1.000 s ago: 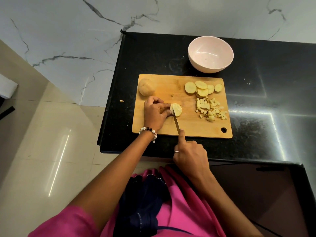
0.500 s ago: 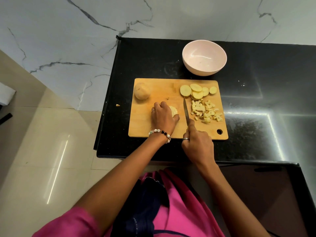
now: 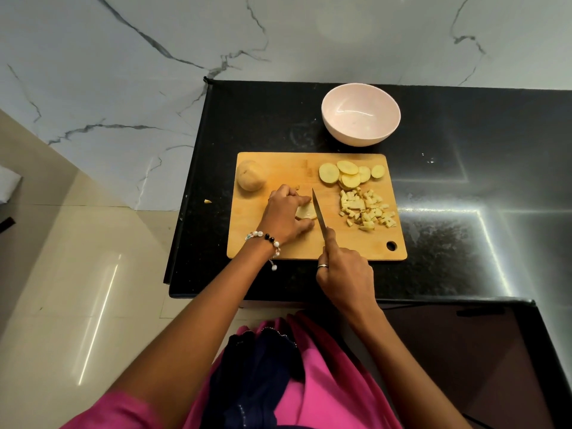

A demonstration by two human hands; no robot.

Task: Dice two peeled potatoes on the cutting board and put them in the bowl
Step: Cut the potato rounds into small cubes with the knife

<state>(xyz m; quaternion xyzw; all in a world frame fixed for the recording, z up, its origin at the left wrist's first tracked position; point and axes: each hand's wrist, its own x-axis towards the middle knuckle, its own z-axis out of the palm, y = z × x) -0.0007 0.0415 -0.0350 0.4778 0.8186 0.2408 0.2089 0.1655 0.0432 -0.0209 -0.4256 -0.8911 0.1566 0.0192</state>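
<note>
On the black speckled stone bench (image 3: 464, 243) lies a rectangular wooden cutting board (image 3: 278, 252) with a round hole in its near right corner. The left hand (image 3: 286, 215), a beaded bracelet (image 3: 266, 239) at its wrist, curls its fingers and thumb over a pale stack of potato slices (image 3: 305, 211) near the middle of the board and pins it down. The right hand (image 3: 345, 275), a silver ring on one finger, grips the handle of a slim steel-bladed knife (image 3: 318, 212), forefinger stretched along the spine of the blade. The blade lies against the right side of the held stack, its tip pointing away from the person.

Half a second ago the knife stood clear to the right of the left hand, with bare board between blade and potato; now it has closed that gap and touches the stack. A second ago the blade sat under a single slice held by the fingertips.

The whole peeled round potato (image 3: 250, 179) remains at the far left corner of the board. The fanned row of round yellow potato slices (image 3: 349, 174) at the far right and the heap of small potato dice (image 3: 366, 209) just in front of it lie as they did before. The pale pink round bowl (image 3: 360, 119) stands on the bench just beyond the board, with no potato in it. A small scrap of potato (image 3: 207, 201) lies on the bench left of the board.
</note>
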